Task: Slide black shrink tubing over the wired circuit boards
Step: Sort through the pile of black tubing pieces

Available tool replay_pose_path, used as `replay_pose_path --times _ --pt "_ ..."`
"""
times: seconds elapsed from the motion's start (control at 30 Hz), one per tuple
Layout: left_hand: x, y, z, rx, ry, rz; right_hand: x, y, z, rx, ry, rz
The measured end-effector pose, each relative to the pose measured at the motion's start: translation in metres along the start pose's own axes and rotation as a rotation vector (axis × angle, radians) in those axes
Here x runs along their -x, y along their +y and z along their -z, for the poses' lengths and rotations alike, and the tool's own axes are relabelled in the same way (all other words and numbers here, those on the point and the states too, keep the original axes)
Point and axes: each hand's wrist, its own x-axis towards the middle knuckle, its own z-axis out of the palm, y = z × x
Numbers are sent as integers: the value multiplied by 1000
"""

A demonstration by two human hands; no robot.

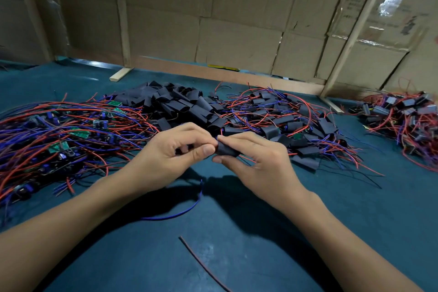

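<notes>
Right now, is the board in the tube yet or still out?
Cannot tell. The right hand pinches the black tube against the left hand; fingers hide the board.

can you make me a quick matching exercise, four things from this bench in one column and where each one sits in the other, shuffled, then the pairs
Things
1. bare boards
2. loose tubing pile
3. tube
4. wood strip

Places
A. pinched in the right hand, next to the left hand
B. far side of the mat, by the cardboard wall
C. left of the hands, among red and blue wires
D. middle of the mat, just beyond the hands

Pairs: 1-C, 2-D, 3-A, 4-B
</notes>
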Motion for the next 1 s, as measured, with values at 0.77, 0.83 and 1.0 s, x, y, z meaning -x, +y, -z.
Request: replay_pose_path --times 0.77,0.83,1.0 --pt "0 -12 84 -1225 176 594 8 156 86 625 -460 -745" --pt "2 -11 86 -1183 211 550 10 150 87 624 -435 -721" --pt "-5 -5 87 -1056 342 203 -7 103 83 649 19 -445"
